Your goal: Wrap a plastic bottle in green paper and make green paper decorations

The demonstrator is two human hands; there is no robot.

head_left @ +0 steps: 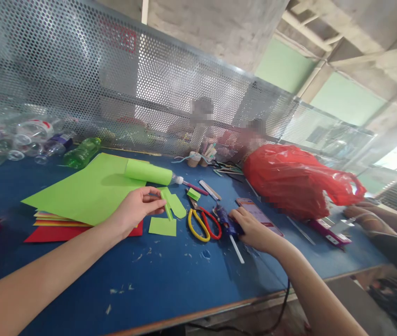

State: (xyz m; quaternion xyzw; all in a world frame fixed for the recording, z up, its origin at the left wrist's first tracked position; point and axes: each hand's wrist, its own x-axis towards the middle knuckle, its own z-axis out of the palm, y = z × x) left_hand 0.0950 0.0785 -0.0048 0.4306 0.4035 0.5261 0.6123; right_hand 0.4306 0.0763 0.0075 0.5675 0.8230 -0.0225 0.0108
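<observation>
Pinched between the thumb and fingers of my left hand (133, 212) is a narrow folded strip of light green paper (166, 205). Under and beside it lie a round-ended green paper piece (177, 206) and a green paper rectangle (162, 227). My right hand (250, 228) is closed around a dark blue glue gun (224, 219), from which a white glue stick (237, 251) sticks out toward me. Scissors with yellow and red handles (200, 227) rest between my hands, a small folded green paper (193, 194) by their blades. Behind lies a bottle wrapped in green paper (149, 172).
A stack of coloured paper (79, 186) lies left, with clear plastic bottles (30, 133) and a green bottle (83, 153) behind. A phone (259, 217) lies beyond my right hand, before a red plastic bag (289, 177). Another person's arm (376, 219) is at far right.
</observation>
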